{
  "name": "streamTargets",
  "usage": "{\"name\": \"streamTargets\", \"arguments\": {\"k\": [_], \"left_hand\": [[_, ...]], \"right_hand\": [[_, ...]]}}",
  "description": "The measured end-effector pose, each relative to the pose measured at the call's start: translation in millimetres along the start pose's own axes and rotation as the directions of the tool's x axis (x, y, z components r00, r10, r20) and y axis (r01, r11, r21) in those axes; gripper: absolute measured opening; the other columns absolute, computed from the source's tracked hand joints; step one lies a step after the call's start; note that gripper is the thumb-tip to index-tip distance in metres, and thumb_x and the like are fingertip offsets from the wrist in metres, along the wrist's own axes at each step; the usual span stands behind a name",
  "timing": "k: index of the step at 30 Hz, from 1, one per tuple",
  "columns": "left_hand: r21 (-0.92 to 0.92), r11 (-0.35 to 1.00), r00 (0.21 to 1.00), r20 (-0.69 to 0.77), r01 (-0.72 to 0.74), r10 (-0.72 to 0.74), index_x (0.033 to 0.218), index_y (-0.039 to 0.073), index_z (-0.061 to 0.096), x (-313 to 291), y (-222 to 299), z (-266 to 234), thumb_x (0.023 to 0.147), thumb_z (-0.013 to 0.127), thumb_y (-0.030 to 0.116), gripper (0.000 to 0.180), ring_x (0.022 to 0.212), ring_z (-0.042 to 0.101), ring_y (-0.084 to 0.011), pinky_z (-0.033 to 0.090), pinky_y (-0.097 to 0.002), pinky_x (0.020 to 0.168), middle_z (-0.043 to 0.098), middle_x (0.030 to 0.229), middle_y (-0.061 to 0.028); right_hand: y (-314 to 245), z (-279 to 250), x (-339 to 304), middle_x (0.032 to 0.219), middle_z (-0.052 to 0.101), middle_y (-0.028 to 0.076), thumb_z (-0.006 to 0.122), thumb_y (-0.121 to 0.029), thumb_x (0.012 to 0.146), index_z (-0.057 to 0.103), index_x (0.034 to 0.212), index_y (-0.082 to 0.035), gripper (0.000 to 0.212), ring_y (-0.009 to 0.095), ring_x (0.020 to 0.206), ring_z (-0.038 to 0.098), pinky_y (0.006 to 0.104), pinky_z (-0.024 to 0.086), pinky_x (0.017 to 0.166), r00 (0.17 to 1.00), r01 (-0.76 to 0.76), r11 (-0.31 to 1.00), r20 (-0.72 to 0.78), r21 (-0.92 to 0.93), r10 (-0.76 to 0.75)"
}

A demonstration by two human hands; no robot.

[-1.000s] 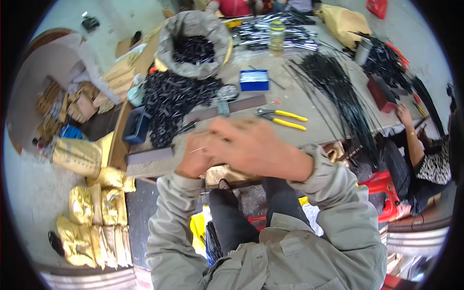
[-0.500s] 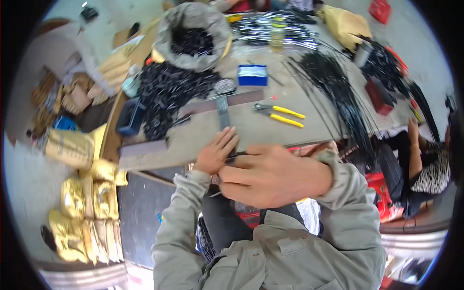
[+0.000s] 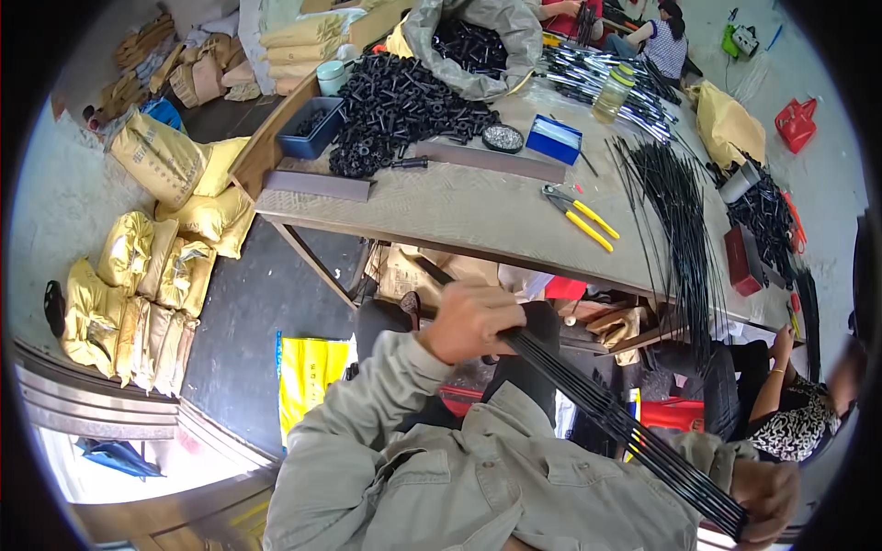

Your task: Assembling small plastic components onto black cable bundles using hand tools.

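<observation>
A bundle of long, thin black rods point(image 3: 597, 404) slants across my lap and chest, from near the table's front edge down to the lower right. My left hand point(image 3: 473, 321) is closed round it toward its upper end. At its lower end my right hand point(image 3: 770, 500) is closed, with some fingers hidden behind the rods. On the table lie pliers with yellow handles point(image 3: 588, 223), apart from both hands. More loose black rods point(image 3: 675, 211) hang over the front edge to the right.
The table point(image 3: 441, 207) carries a heap of black plastic parts point(image 3: 395, 110), a grey sack point(image 3: 423, 37), a blue box point(image 3: 554, 142), a small dish point(image 3: 503, 139) and a bottle point(image 3: 611, 95). Yellow bags point(image 3: 129, 303) stand at left. A co-worker point(image 3: 795, 418) sits close at right.
My left hand, earlier flat at the table's edge, now grips the rods above my lap. My right hand has swung to the lower right. The dark strip under my left hand has left the tabletop.
</observation>
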State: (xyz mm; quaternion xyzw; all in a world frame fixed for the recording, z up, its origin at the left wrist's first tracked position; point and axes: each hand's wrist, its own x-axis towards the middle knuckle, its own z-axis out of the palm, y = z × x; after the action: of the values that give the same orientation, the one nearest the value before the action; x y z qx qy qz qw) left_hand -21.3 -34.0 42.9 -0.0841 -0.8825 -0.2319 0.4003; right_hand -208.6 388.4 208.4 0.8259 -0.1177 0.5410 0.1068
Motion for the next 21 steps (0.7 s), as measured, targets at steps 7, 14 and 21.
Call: {"name": "streamTargets", "arguments": {"k": [7,14,21], "left_hand": [[0.475,0.854,0.876,0.48,-0.211,-0.05,0.068,0.009,0.058,48,-86,-118,0.057,0.065,0.056,0.048,0.077,0.057,-0.0253,0.044,-0.0378,0.061,0.055,0.078,-0.005],[0.303,0.746,0.463,0.886,-0.593,0.009,0.065,0.015,0.063,27,-88,-28,0.049,0.07,0.059,0.047,0.065,0.064,-0.0229,0.047,-0.0354,0.053,0.06,0.061,-0.0001],[0.061,0.862,0.379,0.912,-0.504,0.158,0.057,0.015,0.065,5,-32,9,0.045,0.075,0.044,0.033,0.061,0.063,-0.021,0.046,-0.0338,0.05,0.059,0.054,0.0005]], "right_hand": [[74,87,-160,0.09,0.06,0.013,0.065,-0.02,0.077,0.054,0.112,-0.005,0.039,0.023,0.078,0.057,0.0331,0.043,0.069,0.432,-0.792,0.484,0.218,-0.373,0.875],[195,319,-357,0.092,0.062,0.024,0.057,-0.017,0.075,0.059,0.106,-0.001,0.035,0.037,0.087,0.06,0.0399,0.046,0.076,0.001,-0.999,0.035,0.638,-0.041,0.77],[185,359,-349,0.093,0.068,0.01,0.063,-0.016,0.079,0.064,0.1,-0.002,0.026,0.018,0.088,0.063,0.0331,0.047,0.078,0.049,-0.987,-0.078,0.727,0.14,0.685]]}}
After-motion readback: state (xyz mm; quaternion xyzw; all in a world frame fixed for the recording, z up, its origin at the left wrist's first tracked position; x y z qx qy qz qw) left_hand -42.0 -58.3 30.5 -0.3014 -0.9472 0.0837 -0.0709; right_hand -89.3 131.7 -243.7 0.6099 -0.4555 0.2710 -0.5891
